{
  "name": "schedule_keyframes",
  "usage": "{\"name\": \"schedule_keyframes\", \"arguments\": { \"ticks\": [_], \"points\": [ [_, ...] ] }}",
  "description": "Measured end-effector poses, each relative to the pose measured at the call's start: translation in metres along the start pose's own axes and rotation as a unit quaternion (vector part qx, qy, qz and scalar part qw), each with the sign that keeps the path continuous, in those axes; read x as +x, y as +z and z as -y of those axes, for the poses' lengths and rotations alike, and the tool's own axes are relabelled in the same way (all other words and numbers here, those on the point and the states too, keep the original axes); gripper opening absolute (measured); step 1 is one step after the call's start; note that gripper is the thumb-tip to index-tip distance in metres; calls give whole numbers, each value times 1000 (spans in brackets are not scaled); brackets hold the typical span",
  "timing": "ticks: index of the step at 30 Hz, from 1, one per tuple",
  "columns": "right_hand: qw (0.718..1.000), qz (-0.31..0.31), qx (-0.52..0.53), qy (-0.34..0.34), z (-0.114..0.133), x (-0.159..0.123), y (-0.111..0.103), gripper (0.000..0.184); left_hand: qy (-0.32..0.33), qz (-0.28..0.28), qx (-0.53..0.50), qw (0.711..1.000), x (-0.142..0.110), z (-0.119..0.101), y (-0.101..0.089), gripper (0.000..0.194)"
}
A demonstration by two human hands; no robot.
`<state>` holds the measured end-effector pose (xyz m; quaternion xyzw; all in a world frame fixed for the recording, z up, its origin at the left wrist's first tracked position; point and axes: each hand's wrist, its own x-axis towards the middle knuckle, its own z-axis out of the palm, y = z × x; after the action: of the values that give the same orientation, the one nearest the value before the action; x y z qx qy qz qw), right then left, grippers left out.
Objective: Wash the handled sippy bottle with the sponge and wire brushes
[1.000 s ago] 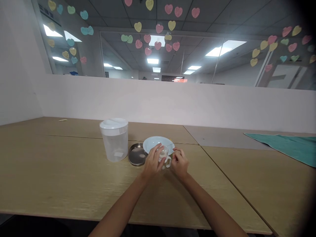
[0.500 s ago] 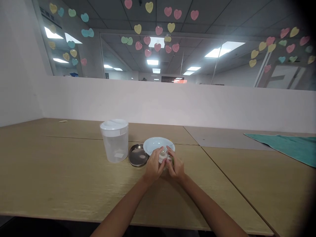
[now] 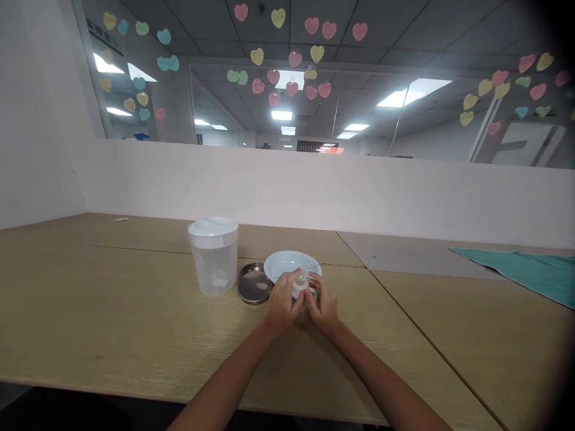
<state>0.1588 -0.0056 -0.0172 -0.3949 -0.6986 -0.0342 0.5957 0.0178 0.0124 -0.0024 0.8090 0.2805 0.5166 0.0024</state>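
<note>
I list one clear-topped white vessel (image 3: 299, 286), dome up, between left hand (image 3: 281, 303) and right hand (image 3: 325, 306), both curled around it.

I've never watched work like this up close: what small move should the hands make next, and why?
Perhaps the left hand should steady the small bottle while the right hand gently tests whether the clear top is snug: both hands are around the bottle's sides, with the top exposed between them.
</note>
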Motion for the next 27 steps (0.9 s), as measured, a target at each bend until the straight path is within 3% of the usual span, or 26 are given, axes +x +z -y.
{"name": "schedule_keyframes", "arguments": {
  "ticks": [15, 22, 27],
  "points": [
    [999, -10, -10, 31, 3, 1, 1, 37, -16, 19, 44, 999, -2, 3, 2, 48],
    [999, 15, 4, 43, 3, 4, -2, 36, -18, 29, 38, 999, -4, 2, 0, 49],
    [999, 40, 6, 28, -1, 3, 0, 40, -12, 37, 58, 998, -8, 10, 6, 73]
  ]
}}
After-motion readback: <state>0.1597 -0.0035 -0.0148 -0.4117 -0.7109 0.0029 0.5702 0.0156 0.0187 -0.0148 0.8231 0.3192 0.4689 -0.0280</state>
